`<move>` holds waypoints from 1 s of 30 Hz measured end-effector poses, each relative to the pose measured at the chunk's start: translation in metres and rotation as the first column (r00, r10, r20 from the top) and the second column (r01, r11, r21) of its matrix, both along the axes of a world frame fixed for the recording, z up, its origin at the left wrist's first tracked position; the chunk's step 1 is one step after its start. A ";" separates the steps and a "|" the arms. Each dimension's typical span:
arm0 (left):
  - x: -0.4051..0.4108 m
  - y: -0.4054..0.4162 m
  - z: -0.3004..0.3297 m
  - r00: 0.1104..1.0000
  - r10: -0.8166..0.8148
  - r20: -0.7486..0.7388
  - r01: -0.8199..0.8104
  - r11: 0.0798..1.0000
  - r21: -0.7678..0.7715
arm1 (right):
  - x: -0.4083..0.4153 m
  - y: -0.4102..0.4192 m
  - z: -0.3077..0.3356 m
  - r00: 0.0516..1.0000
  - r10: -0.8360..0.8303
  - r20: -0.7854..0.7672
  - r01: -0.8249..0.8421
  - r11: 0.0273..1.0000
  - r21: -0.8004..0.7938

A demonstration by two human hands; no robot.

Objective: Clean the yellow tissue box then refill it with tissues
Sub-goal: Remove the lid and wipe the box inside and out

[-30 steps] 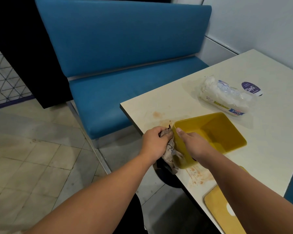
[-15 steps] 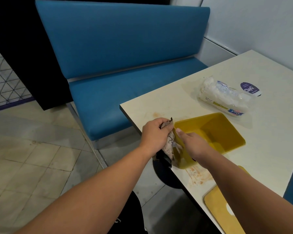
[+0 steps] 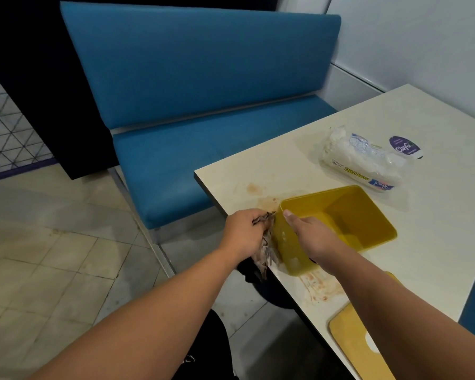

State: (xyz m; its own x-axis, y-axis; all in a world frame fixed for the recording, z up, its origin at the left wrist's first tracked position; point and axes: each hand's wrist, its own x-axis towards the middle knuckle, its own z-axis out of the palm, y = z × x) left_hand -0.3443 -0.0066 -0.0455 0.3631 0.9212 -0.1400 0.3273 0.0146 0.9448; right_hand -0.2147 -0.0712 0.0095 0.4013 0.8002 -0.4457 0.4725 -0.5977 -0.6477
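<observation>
The open yellow tissue box (image 3: 351, 215) stands near the table's left edge, empty inside. My right hand (image 3: 310, 237) grips its near wall, thumb up on the rim. My left hand (image 3: 244, 231) holds a crumpled, dirty cloth (image 3: 266, 248) against the outside of the box's left wall; the cloth hangs down past the table edge. A clear pack of white tissues (image 3: 359, 160) lies on the table behind the box. The yellow lid (image 3: 359, 349) with an oval slot lies flat at the near table edge.
The cream table (image 3: 436, 242) carries orange-brown stains left of and in front of the box. A round purple sticker (image 3: 405, 148) sits by the tissue pack. A blue bench (image 3: 203, 119) faces the table; tiled floor lies at left.
My left hand with the cloth has shifted a little along the box's left wall. My right hand keeps its grip on the box, which has barely moved.
</observation>
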 end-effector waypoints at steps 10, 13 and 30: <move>0.002 -0.031 0.017 0.982 0.013 0.189 -0.017 1.000 0.019 | -0.002 0.003 0.002 0.998 0.027 0.060 -0.028 1.000 0.014; -0.009 -0.019 0.017 0.988 -0.005 0.156 0.006 1.000 -0.005 | -0.001 0.002 0.001 0.999 0.010 0.047 -0.010 1.000 0.000; 0.013 -0.056 0.002 0.987 0.068 0.143 -0.079 0.994 0.070 | 0.002 0.000 0.003 0.996 -0.050 -0.074 0.048 0.998 -0.029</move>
